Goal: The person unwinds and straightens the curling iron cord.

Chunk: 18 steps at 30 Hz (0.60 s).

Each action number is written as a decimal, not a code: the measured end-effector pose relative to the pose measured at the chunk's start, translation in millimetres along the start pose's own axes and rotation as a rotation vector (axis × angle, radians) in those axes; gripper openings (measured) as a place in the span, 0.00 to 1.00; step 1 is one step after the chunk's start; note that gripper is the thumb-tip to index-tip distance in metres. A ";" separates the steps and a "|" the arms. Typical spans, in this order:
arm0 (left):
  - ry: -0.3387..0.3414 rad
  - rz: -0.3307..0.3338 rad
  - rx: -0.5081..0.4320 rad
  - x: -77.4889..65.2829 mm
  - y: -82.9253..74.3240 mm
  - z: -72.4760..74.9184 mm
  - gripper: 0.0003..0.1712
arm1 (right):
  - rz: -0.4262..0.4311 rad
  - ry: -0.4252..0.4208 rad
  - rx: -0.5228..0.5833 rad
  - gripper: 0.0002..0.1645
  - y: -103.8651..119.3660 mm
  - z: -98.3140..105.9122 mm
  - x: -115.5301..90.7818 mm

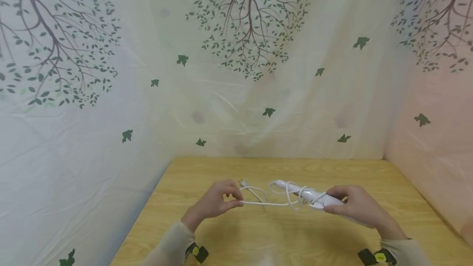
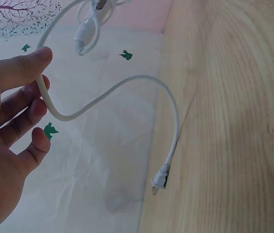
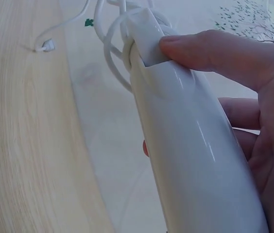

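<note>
In the head view my right hand (image 1: pixel 358 206) grips a long glossy white hair iron (image 1: pixel 312 196), its exact type unclear, above the table. Its thumb presses near a raised lever-like piece of the white body (image 3: pixel 195 150) in the right wrist view. White cord (image 1: pixel 267 204) winds loosely round the iron's far part and runs across to my left hand (image 1: pixel 218 201). That hand pinches the cord between thumb and fingers. Past the pinch, the cord curves down to a two-pin plug (image 2: pixel 160 177), hanging close to the tabletop in the left wrist view.
Beneath both hands is a wood-grain table (image 1: pixel 207 237). Pale sheets (image 1: pixel 229 122) printed with trees and green leaf shapes stand behind it and along both sides. Each wrist wears a dark strap (image 1: pixel 197 253) with a yellow mark.
</note>
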<state>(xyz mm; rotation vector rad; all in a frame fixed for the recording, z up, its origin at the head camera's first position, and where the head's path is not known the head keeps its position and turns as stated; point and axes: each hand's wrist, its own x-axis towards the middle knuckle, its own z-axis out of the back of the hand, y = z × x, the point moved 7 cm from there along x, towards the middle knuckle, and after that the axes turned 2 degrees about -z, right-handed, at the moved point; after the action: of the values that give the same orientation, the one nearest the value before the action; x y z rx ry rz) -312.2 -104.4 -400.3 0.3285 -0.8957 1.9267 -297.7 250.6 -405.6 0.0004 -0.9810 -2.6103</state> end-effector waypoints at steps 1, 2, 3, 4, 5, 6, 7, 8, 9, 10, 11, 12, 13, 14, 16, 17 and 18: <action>0.009 0.009 0.007 -1.1 0.3 -1.2 0.03 | -0.007 -0.004 -0.007 0.24 0.3 1.2 0.3; 0.019 0.018 0.015 -2.2 0.5 -2.5 0.03 | -0.020 -0.009 -0.006 0.25 0.3 2.3 0.6; 0.028 0.027 0.023 -3.3 0.8 -4.0 0.03 | -0.030 -0.013 -0.004 0.26 0.5 3.4 0.8; 0.039 0.033 0.033 -4.7 1.2 -6.0 0.03 | -0.040 -0.020 0.004 0.26 0.5 4.3 0.7; 0.053 0.039 0.042 -6.1 1.4 -8.2 0.03 | -0.041 -0.023 0.010 0.27 0.9 5.1 0.6; 0.067 0.044 0.046 -7.3 1.1 -10.2 0.03 | -0.049 -0.028 0.020 0.27 0.9 6.1 0.5; 0.082 0.050 0.050 -8.4 1.0 -12.1 0.03 | -0.047 -0.032 0.024 0.28 1.6 7.0 0.4; 0.093 0.055 0.054 -9.3 0.5 -13.7 0.03 | -0.050 -0.038 0.033 0.28 1.7 7.9 0.3; 0.104 0.057 0.060 -10.1 0.0 -15.1 0.03 | -0.051 -0.041 0.036 0.28 1.9 8.7 0.2; 0.116 0.059 0.066 -10.7 -0.9 -16.2 0.03 | -0.053 -0.047 0.037 0.28 1.9 9.4 0.4; 0.129 0.062 0.075 -11.2 -1.7 -17.2 0.03 | -0.053 -0.050 0.034 0.28 2.3 10.0 0.3; 0.141 0.055 0.092 -11.8 -2.8 -18.4 0.03 | -0.053 -0.053 0.032 0.28 2.4 10.4 0.4; 0.154 0.044 0.118 -12.4 -4.1 -20.0 0.03 | -0.052 -0.054 0.027 0.28 2.8 10.7 0.5; 0.168 0.034 0.145 -13.2 -5.1 -22.1 0.04 | -0.050 -0.057 0.024 0.28 3.2 11.0 0.4; 0.203 0.017 0.213 -15.5 -8.0 -27.2 0.04 | -0.045 -0.059 0.022 0.28 4.6 10.9 0.1; 0.223 0.008 0.252 -16.7 -9.6 -30.2 0.04 | -0.040 -0.058 0.025 0.28 5.5 10.7 -0.2; 0.239 -0.001 0.291 -18.3 -11.4 -33.2 0.04 | -0.034 -0.057 0.028 0.28 6.3 10.4 -0.4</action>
<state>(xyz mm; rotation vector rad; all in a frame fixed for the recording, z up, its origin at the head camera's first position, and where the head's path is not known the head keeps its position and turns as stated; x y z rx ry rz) -288.6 -89.7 -428.5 0.2601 -0.4595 2.0462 -296.5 252.9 -393.8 -0.0512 -1.0453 -2.6408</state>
